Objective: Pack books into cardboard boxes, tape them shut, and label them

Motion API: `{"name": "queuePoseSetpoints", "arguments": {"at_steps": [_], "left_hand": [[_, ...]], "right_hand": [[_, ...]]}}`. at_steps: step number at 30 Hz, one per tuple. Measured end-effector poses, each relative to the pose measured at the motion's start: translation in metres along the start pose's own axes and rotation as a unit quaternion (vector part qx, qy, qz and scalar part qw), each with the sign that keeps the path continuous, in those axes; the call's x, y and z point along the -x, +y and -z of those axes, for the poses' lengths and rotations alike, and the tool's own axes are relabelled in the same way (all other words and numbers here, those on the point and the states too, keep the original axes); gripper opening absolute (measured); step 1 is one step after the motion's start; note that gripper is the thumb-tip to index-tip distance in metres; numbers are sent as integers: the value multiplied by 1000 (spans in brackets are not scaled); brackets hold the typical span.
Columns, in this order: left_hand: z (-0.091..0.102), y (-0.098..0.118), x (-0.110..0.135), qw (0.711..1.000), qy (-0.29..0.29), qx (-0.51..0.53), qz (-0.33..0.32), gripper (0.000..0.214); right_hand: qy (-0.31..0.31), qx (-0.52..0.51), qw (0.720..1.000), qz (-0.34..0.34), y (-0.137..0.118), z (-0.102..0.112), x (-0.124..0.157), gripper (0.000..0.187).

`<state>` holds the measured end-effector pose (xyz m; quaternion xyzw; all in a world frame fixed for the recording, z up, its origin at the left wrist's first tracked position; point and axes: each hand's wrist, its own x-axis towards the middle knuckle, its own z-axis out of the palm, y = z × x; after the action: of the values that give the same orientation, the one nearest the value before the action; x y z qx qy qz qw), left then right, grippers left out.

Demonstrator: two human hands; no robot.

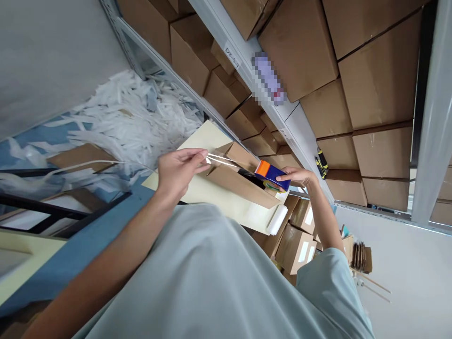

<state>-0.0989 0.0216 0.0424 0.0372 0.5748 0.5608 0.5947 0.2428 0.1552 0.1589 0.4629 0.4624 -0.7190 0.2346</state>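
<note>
Two bare hands work above a long, narrow, brown cardboard carton (243, 188) that stands on a cream-coloured tabletop (197, 194); its upper side gapes, and something black shows within, too shadowed to identify. The left hand (181, 170) pinches the end of a clear, glossy strip of tape (224, 163), thumb and fingertips pressed together on it, at the left end of the carton. The right hand (294, 176) is clamped around a dark-blue and orange block-shaped tape dispenser (273, 176), fingers closed on the body, above the carton's right end; a yellow-green curved edge shows beneath the orange-fronted body. The strip runs taut between hand and dispenser, its edges catching the light as two bright lines. A white cylindrical roll (278, 220) lies at the tabletop's near right edge. Flat-sided brown cardboard boxes (374, 75) fill the pale-grey metal shelving (221, 28), whose ledge bears a black-and-yellow hand tool (321, 164). At left, a loose heap of thin white strips (137, 106), tangled and crinkled, covers part of the blue floor (116, 235). Writing: a white shelf tag (232, 57) appears to read "D3-5-1"; a purple label (268, 79) beside it is pixelated beyond reading; brown boxes (289, 245) below the tabletop carry white rectangular stickers (302, 252), their print too small to make out.
</note>
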Motion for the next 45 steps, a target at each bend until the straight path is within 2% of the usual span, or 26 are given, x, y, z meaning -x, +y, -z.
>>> {"name": "queuePoseSetpoints", "arguments": {"at_steps": [3,6,13,20,27,32,36,40,45], "left_hand": [[-2,-16,-1,999,-18,28,32,32],[-1,-24,-5,997,-17,51,51,35],[2,-20,-8,995,-40,74,60,33],[-4,-16,-9,995,-60,63,51,36],[-1,-20,-16,994,-48,72,69,32],[1,-22,-20,992,-50,83,83,29],[1,-21,-23,996,-42,65,55,25],[3,-24,-29,1000,-19,-5,-14,21],[8,-33,-32,993,-20,-86,-82,26]], "right_hand": [[-3,1,1000,-19,-6,6,0,53],[15,3,999,-36,-12,9,1,53],[5,-18,999,-42,-12,11,2,48],[-3,-37,998,-47,-7,17,9,54],[21,-50,998,-41,15,2,-12,59],[16,-16,1000,-21,12,-9,-13,59],[22,23,999,-16,9,-13,-11,61],[34,29,999,-27,19,-20,-16,60],[52,20,998,-38,28,-27,-24,58]]}}
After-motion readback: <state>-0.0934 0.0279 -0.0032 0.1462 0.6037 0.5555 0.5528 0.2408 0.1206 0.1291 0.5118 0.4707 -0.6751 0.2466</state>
